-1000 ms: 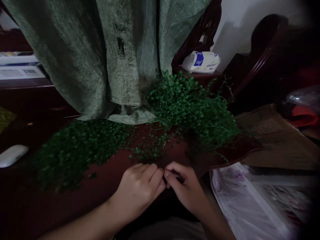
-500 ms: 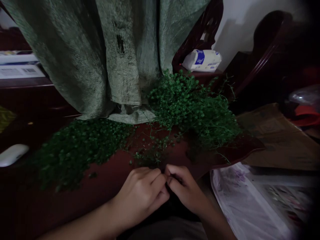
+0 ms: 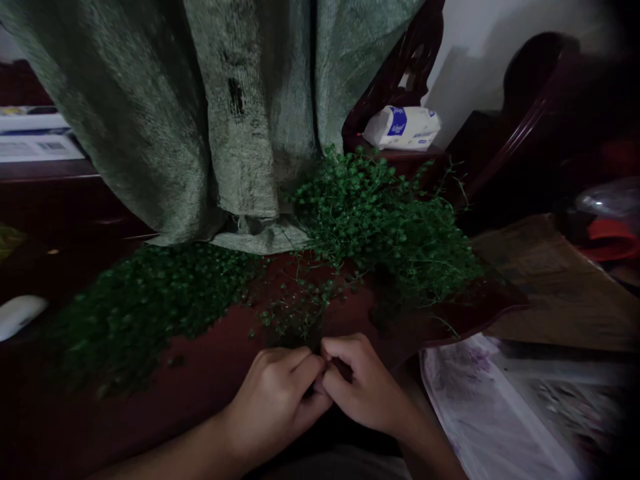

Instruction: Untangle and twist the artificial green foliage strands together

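Observation:
At the near edge of the dark red table (image 3: 215, 363), my left hand (image 3: 280, 400) is closed, its fingers curled inward. My right hand (image 3: 365, 387) meets it, thumb and forefinger pinched against the left fingertips. Whatever lies between the fingers is too small and dark to make out. Just beyond the hands are loose green sprigs (image 3: 295, 310). A tangled heap of leafy, thin-stemmed greens (image 3: 385, 213) rises at the back right. To the left spreads a lower, denser pile of short green tips (image 3: 165, 287).
A large woven grey-green sack (image 3: 240, 133) hangs down behind the piles. Beside it sits a white and blue tissue pack (image 3: 405, 127). Cardboard (image 3: 555, 280) and a whitish plastic bag (image 3: 490, 407) lie on the right. A white rounded object (image 3: 23, 315) is at far left.
The view has shifted slightly. My right hand has moved a little left and presses closer to my left hand, both still pinched together. The piles look the same.

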A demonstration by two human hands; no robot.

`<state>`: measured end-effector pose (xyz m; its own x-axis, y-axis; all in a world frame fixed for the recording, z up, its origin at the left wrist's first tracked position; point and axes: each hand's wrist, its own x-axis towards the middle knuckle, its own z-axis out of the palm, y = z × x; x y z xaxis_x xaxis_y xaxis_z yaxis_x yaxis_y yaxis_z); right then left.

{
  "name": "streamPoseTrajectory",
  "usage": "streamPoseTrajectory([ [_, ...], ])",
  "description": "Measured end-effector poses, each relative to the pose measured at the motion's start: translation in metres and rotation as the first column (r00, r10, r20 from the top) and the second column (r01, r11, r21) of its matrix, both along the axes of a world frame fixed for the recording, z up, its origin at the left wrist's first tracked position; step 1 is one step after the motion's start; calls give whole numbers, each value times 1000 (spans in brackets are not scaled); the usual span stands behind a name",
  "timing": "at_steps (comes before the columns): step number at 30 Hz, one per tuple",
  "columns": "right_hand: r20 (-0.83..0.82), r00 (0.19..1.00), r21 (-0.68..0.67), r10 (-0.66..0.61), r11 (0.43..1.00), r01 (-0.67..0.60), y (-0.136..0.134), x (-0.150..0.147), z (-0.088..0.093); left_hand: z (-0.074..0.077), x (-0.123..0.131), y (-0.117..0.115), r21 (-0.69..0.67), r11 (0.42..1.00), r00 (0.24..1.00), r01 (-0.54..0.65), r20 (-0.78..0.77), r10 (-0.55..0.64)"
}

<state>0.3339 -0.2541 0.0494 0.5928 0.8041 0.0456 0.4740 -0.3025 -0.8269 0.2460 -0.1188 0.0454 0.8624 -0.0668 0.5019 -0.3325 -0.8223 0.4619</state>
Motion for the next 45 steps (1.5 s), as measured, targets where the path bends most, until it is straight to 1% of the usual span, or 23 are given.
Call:
streamPoseTrajectory([
  [2, 21, 1000, 33, 5, 999, -6, -1, -1, -2, -3, 1, -1, -18, 1000, 1000, -4, 5, 4],
  [6, 60, 998, 109, -9, 994, 3, -5, -4, -6, -8, 1, -4, 22, 1000, 994, -15, 106, 13],
  [8, 64, 998, 131, -7, 991, -1, -6, -4, -6, -10, 1, -5, 20, 1000, 992, -5, 127, 3],
  [14, 52, 999, 165, -6, 986, -3, -7, -2, -7, -10, 2, -4, -62, 998, 996, -2, 91, 8],
  [18, 65, 997, 164, -29, 986, 18, -7, -4, -9, -11, 2, -5, -63, 998, 996, 10, 93, -4],
  [21, 88, 995, 173, -50, 984, 34, -5, -7, -9, -11, 2, -5, -72, 997, 995, -2, 96, 9],
  [24, 90, 995, 176, -45, 984, 28, -5, -6, -8, -9, 3, -4, -76, 997, 996, 7, 95, 1],
  [26, 61, 997, 190, -43, 981, 31, -9, -3, -8, -7, 4, -2, -70, 998, 995, -8, 99, 15],
  [27, 15, 999, 212, -37, 977, 33, -12, 0, -8, -6, 5, -1, -77, 996, 995, -39, 88, 46],
  [29, -132, 991, 269, -8, 962, 43, -18, 6, -7, -5, 7, 1, -99, 989, 992, -109, 58, 115],
  [30, -206, 978, 288, 12, 956, 49, -20, 8, -6, -5, 7, 1, -103, 987, 991, -124, 45, 130],
  [31, -244, 970, 286, 10, 956, 62, -22, 10, -5, -6, 7, 1, -91, 991, 993, -101, 56, 106],
  [33, -220, 975, 260, -23, 962, 81, -20, 12, -3, -8, 5, 0, -13, 1000, 996, -23, 90, 24],
  [34, -195, 980, 260, -48, 960, 99, -18, 12, -2, -8, 5, -1, 12, 1000, 996, -5, 86, 4],
  [35, -191, 979, 282, -71, 952, 124, -16, 12, -2, -9, 4, -1, 25, 1000, 997, -2, 75, 0],
  [37, -233, 966, 355, -116, 914, 195, -11, 11, -2, -10, 4, -1, 29, 999, 999, -12, 52, 11],
  [39, -254, 952, 397, -170, 880, 263, -10, 11, -1, -10, 5, 0, 49, 999, 999, 5, 50, -7],
  [41, -206, 954, 419, -218, 862, 287, -10, 11, 2, -9, 5, 1, 85, 996, 997, 39, 58, -44],
  [43, -115, 959, 450, -259, 847, 282, -10, 10, 11, -8, 4, 2, 115, 992, 997, 48, 59, -55],
  [45, -40, 946, 526, -322, 798, 294, -5, 8, 23, -7, 4, 1, 136, 990, 998, 35, 52, -42],
])
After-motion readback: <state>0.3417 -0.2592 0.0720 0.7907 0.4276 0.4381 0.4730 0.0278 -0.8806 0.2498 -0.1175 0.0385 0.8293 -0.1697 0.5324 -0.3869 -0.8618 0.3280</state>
